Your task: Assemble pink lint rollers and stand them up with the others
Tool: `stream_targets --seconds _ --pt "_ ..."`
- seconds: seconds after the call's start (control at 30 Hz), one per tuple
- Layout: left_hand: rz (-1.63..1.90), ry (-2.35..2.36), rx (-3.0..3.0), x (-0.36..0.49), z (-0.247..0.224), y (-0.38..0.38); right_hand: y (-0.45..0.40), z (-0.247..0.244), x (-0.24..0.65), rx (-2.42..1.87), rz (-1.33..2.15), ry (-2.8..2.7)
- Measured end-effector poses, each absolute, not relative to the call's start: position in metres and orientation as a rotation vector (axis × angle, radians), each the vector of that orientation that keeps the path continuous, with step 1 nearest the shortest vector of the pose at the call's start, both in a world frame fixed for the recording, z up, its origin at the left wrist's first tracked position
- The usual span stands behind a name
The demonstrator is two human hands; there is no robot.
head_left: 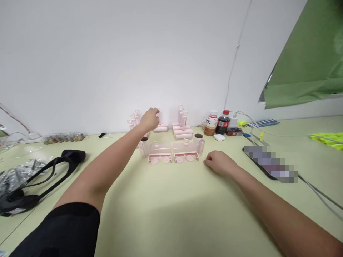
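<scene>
My left hand (150, 119) reaches to the back of the table, fingers bent downward beside a pink piece with a heart-shaped loop. Its fingertips are partly hidden, so what they grip is unclear. My right hand (219, 162) rests on the table with fingers curled in and nothing visible in them. Between my hands lie two open pink cases (160, 156) with clear lids and round discs in front. Clear pink tubes with heart loops (184, 121) stand behind. Closed pink cases (183, 134) lie by the wall, and a tube (201, 146) stands near my right hand.
A white-capped bottle (211, 123) and a cola bottle (223, 122) stand at the back right. A phone (264, 166) lies right of my right arm, with cables beside it. On the left are a black headset (53, 167) and clear plastic bags (20, 176).
</scene>
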State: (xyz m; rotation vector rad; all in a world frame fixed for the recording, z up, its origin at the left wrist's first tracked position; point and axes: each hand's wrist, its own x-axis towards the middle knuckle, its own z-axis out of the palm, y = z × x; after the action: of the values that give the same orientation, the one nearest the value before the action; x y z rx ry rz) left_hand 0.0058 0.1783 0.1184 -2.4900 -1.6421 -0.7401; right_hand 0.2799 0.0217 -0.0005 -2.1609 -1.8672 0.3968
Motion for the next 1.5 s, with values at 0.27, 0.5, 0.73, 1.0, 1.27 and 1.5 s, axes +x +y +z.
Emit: stream_targets --seconds 0.27,0.5,0.73,1.0,1.27,1.5 --pt "-0.486 -1.662 -2.464 0.02 0.121 0.266 -0.001 0.017 0.266 -2.235 0.472 -1.983" --pt "-0.446 -1.612 -2.465 0.023 0.121 0.274 -0.007 0.025 0.255 -2.15 0.433 -1.936" --pt "-0.933 -1.293 -2.412 0.005 0.168 0.224 -0.012 0.028 0.246 -1.778 0.407 -1.801" --pt "-1.986 -0.864 -2.427 -0.018 0.164 0.058 -0.015 0.021 0.226 -1.171 0.796 -1.518" --pt "-1.731 -1.53 -2.555 -0.063 0.081 0.008 -0.029 0.017 0.198 -0.971 0.989 -1.468" --pt "-0.691 -1.325 -2.753 -0.066 0.052 0.001 -0.027 0.014 0.168 -1.126 0.981 -1.618"
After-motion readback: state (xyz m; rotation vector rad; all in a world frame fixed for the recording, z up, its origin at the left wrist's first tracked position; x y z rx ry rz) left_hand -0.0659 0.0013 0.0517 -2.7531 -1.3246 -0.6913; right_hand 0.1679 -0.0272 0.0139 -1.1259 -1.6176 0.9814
